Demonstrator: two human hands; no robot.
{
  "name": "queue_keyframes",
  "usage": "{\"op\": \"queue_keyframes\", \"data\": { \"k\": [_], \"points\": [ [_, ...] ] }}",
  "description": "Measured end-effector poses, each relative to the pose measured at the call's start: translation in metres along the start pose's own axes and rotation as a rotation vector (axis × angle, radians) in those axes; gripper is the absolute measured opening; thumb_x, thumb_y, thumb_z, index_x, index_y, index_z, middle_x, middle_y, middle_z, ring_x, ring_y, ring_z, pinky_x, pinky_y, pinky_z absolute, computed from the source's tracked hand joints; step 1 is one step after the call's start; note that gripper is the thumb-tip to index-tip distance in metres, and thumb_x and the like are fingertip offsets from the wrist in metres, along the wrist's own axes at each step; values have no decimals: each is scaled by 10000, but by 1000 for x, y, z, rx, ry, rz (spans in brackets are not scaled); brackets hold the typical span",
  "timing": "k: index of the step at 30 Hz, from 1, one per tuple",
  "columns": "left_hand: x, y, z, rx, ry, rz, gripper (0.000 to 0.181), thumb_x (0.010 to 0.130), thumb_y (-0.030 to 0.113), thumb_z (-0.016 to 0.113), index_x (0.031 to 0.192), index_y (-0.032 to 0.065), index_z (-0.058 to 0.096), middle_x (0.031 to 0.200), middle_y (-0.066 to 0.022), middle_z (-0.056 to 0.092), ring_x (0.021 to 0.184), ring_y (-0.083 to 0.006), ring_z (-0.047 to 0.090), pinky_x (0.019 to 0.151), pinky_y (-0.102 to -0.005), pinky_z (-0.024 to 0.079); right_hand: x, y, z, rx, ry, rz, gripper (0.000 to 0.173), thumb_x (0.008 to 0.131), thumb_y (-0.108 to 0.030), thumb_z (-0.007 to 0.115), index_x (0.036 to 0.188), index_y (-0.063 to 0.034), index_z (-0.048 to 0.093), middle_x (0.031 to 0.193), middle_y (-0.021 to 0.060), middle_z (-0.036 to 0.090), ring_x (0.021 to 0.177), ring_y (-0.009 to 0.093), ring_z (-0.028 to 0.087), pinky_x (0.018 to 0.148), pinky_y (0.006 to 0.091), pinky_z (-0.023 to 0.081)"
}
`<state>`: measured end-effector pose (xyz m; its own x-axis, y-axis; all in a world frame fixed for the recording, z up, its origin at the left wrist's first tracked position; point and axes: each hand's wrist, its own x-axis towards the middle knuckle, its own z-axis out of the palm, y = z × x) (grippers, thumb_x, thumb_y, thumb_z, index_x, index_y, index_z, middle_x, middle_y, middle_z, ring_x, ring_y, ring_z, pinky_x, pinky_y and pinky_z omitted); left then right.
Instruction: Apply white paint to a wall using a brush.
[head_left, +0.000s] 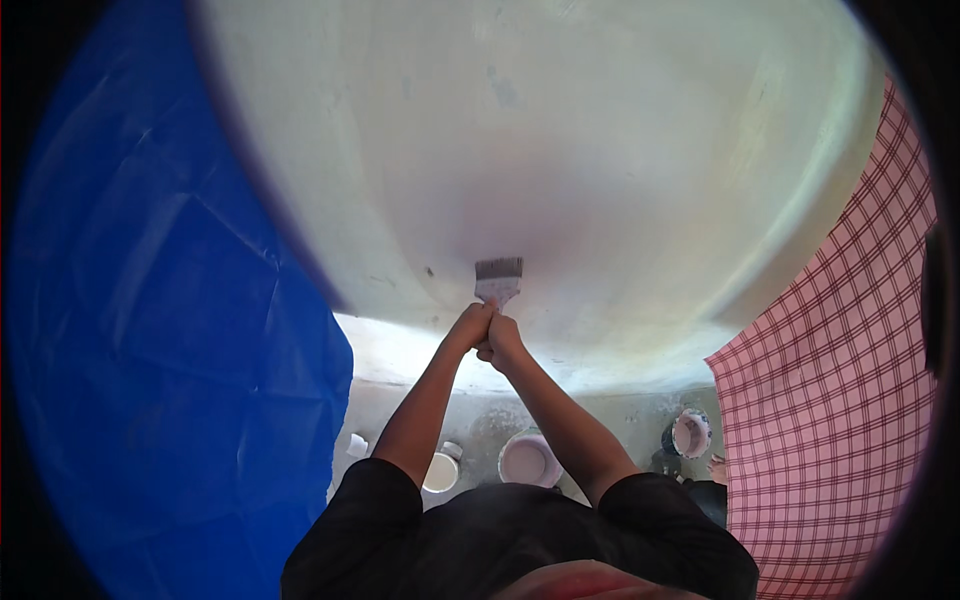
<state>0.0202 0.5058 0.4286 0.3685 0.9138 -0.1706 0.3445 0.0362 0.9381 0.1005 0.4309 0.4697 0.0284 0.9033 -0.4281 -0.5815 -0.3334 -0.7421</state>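
Observation:
A wide flat paintbrush (499, 279) points away from me, its dark bristles up against a pale wall (600, 187). Both of my hands are wrapped around its handle, close together. My left hand (471, 325) grips nearer the brush head, and my right hand (505, 342) presses beside it, slightly lower. Most of the handle is hidden in my fingers. Faint pinkish shading spreads on the wall just beyond the bristles, and a small dark mark lies left of the brush.
A blue plastic sheet (172, 300) hangs left, a pink checked cloth (817, 375) right. On the floor stand a bucket of pale liquid (529, 461), a white-topped container (441, 473) and another bucket (691, 434). Part of another person (718, 470) shows by the cloth.

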Motion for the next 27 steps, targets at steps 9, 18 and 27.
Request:
{"op": "queue_keyframes", "data": {
  "k": [9,18,27],
  "points": [
    [-14,57,-43,172,172,198,634,947,469,412,1009,-133,602,946,-312,634,847,-365,628,780,-435,472,-19,-34,47,-82,-98,-163,489,996,-464,415,666,-104,402,502,-5,333,362,107,289,339,291,188],
    [-49,289,-131,531,373,616,320,980,226,377,1024,-14,584,954,-295,607,900,-445,604,814,-518,472,-88,-184,168,-151,-202,-594,401,1008,-397,422,731,-108,451,576,-24,329,406,87,283,372,265,181],
    [5,425,-170,995,632,1084,354,991,197,346,1046,-27,614,987,-282,629,912,-397,633,816,-465,504,-118,-296,219,-227,-328,-865,384,1005,-365,447,717,-112,434,593,-19,338,442,85,270,395,265,190]
  ]
}}
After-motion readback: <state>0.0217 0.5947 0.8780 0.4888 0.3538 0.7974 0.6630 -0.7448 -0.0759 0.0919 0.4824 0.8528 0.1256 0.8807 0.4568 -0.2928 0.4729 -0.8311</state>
